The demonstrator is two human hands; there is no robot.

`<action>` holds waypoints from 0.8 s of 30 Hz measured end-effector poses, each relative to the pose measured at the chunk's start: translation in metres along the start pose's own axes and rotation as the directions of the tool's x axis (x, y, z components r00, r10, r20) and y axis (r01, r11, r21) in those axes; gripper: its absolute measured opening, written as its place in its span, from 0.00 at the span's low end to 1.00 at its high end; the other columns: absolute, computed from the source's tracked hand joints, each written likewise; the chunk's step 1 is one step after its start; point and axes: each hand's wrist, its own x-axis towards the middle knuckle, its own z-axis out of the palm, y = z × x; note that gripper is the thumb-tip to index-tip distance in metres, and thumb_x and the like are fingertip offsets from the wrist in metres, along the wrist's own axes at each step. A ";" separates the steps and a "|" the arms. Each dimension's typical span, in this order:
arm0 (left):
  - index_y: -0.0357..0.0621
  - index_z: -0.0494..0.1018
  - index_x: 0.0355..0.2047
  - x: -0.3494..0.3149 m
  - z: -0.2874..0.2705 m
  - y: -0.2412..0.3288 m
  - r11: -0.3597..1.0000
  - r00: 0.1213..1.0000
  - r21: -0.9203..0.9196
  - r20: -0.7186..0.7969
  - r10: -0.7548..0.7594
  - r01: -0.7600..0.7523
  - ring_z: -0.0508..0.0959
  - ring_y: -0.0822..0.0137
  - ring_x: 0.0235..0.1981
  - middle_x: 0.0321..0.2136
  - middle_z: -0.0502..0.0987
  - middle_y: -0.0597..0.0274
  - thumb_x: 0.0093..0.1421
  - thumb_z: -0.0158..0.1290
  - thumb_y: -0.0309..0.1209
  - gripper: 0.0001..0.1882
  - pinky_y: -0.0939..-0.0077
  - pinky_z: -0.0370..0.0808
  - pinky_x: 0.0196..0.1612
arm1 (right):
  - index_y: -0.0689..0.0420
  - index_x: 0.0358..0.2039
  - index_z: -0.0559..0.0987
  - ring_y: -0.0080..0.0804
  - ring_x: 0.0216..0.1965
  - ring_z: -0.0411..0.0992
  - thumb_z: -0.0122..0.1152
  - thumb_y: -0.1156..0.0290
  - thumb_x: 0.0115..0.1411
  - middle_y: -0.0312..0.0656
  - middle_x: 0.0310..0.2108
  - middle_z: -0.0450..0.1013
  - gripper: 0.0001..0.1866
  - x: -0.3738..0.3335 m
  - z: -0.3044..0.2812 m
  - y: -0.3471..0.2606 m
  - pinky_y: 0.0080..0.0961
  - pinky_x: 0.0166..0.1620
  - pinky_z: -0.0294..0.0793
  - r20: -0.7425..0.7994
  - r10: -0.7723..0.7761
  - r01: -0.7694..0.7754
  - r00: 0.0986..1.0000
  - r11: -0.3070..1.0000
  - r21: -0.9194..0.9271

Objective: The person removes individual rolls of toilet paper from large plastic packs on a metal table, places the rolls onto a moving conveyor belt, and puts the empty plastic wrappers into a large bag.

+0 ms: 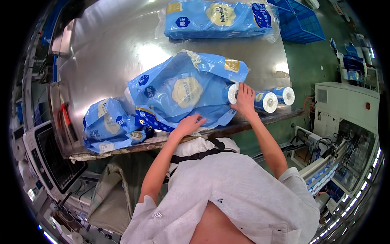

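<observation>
A large light-blue plastic bag lies spread on the metal table in front of me, its open end toward the right. A wrapped paper roll sits in that opening, its white end showing. My right hand grips the end of this roll, with the fingers over its right side. On the bag's near edge rests my left hand, fingers stretched toward the right. Just right of my right hand, two more wrapped rolls, a nearer roll and a farther roll, lie on the table with white ends facing me.
A filled blue pack of rolls lies at the table's far side. A crumpled blue bag is at the near left, beside a red-handled hammer. Beyond the table stand a blue crate and, at right, a pale machine. A monitor is at left.
</observation>
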 end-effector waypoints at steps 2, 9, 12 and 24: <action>0.40 0.72 0.50 0.005 -0.003 -0.013 0.999 0.999 -0.036 -0.051 0.002 -0.004 0.78 0.51 0.46 0.44 0.78 0.49 0.64 0.47 0.50 0.26 0.62 0.73 0.48 | 0.60 0.64 0.54 0.50 0.60 0.58 0.80 0.57 0.31 0.54 0.57 0.59 0.62 -0.001 -0.006 -0.009 0.50 0.62 0.54 0.038 -0.075 0.075 0.996 0.997 0.002; 0.37 0.70 0.50 0.024 -0.011 -0.020 0.983 0.974 0.155 -0.184 0.130 -0.102 0.77 0.47 0.45 0.43 0.78 0.46 0.61 0.52 0.46 0.26 0.58 0.73 0.49 | 0.56 0.69 0.48 0.50 0.56 0.60 0.78 0.62 0.31 0.56 0.56 0.59 0.66 -0.027 -0.018 -0.046 0.42 0.58 0.60 0.192 -0.357 0.378 0.914 0.921 -0.089; 0.38 0.68 0.53 0.021 -0.004 -0.018 0.978 0.964 0.132 -0.192 0.185 -0.161 0.74 0.48 0.49 0.48 0.75 0.47 0.57 0.57 0.42 0.28 0.59 0.71 0.52 | 0.56 0.68 0.49 0.53 0.56 0.60 0.77 0.63 0.31 0.56 0.55 0.60 0.65 -0.027 -0.015 -0.047 0.43 0.58 0.61 0.227 -0.375 0.409 0.899 0.904 -0.123; 0.34 0.45 0.66 0.023 -0.002 0.014 0.893 0.872 -0.126 -0.311 0.378 -0.432 0.62 0.51 0.64 0.62 0.60 0.43 0.36 0.72 0.38 0.63 0.64 0.59 0.65 | 0.61 0.67 0.52 0.56 0.57 0.58 0.75 0.48 0.40 0.57 0.56 0.59 0.60 -0.029 -0.037 -0.076 0.45 0.60 0.59 0.104 -0.198 0.103 0.975 0.809 0.578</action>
